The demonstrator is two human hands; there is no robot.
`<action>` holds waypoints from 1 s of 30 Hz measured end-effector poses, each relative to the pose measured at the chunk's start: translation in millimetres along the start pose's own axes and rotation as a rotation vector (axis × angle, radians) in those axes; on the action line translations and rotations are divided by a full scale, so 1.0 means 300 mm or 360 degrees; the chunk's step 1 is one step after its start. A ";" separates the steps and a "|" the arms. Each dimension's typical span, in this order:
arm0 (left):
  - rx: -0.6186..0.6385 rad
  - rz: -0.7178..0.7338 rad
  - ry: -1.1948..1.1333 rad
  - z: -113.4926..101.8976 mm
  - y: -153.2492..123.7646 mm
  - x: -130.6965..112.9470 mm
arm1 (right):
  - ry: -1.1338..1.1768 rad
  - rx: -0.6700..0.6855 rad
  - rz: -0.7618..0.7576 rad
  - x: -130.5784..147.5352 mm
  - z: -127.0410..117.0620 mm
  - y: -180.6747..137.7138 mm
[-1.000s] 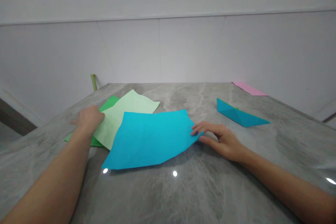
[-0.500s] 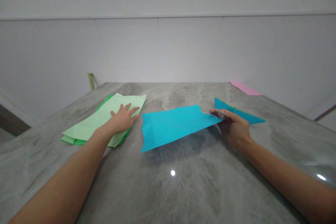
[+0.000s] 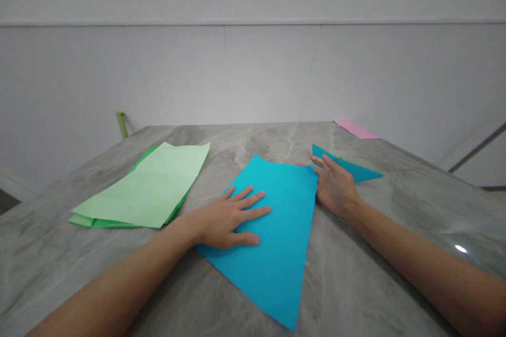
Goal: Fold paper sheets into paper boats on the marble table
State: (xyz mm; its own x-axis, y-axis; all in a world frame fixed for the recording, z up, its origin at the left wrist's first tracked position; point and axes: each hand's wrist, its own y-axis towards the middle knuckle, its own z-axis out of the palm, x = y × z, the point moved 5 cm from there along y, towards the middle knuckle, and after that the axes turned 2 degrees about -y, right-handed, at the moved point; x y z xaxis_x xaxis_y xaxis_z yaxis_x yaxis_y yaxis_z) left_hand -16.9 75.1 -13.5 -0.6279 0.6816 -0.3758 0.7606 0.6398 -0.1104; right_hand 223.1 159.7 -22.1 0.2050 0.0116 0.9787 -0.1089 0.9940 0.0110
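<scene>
Paper pile at ten o'clock, blue sheet at the dial's centre.
Left hand, spread flat, rests on the blue sheet, likely steadying it; right hand, half open, meets its one o'clock corner, whether gripping I cannot tell; folded blue piece lies at two o'clock, seemingly kept clear.

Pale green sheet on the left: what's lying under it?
Under the pale green sheet, brighter green paper shows along its far-left, near and right edges, plus a lighter green corner at near left. The rest is covered, so I can't count the sheets.
</scene>
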 end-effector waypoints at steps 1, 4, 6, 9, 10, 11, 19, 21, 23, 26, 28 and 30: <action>-0.0022 -0.0068 0.0035 0.014 0.009 0.001 | -0.0015 0.0051 -0.0001 -0.001 0.015 -0.008; -0.0155 -0.0303 0.0121 0.054 0.033 -0.013 | -0.0001 0.0124 0.0068 -0.023 0.046 -0.032; -0.0266 -0.0452 0.0114 0.085 0.054 -0.043 | -0.0009 0.0224 0.0196 -0.051 0.063 -0.042; -0.0438 -0.0671 0.0028 0.117 0.085 -0.079 | -0.0163 0.0310 0.0246 -0.074 0.067 -0.048; -0.0518 -0.0760 -0.0014 0.114 0.089 -0.076 | -0.0221 0.0299 0.0216 -0.073 0.062 -0.048; -0.0632 -0.0861 -0.0059 0.101 0.085 -0.061 | -0.0263 0.0283 0.0185 -0.071 0.058 -0.047; -0.1403 -0.0980 -0.1294 -0.041 -0.038 0.205 | -0.0041 0.0181 0.0013 -0.029 0.046 -0.049; -0.1410 -0.0817 -0.1544 -0.038 -0.033 0.224 | -0.0018 0.0188 0.0015 -0.030 0.049 -0.050; -0.1390 -0.0615 -0.1711 -0.031 -0.017 0.216 | -0.0029 0.0162 0.0019 -0.036 0.047 -0.050; -0.1464 -0.0477 -0.1806 -0.029 -0.009 0.199 | -0.0147 0.0079 0.0059 -0.048 0.035 -0.049; -0.1588 -0.0560 -0.1785 -0.037 -0.019 0.203 | -0.0230 0.0027 0.0029 -0.044 0.023 -0.048; -0.1728 -0.0702 -0.1779 -0.048 -0.036 0.214 | -0.0210 0.0016 -0.0040 -0.031 0.014 -0.046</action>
State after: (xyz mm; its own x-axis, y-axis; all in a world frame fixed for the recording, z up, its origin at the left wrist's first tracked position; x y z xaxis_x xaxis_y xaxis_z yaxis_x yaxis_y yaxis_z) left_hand -67.8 117.0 -23.2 0.0421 0.1118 -0.9928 -0.2108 0.9723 0.1006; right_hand 218.5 145.5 -30.5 0.0780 -0.0284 0.9965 -0.1152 0.9926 0.0374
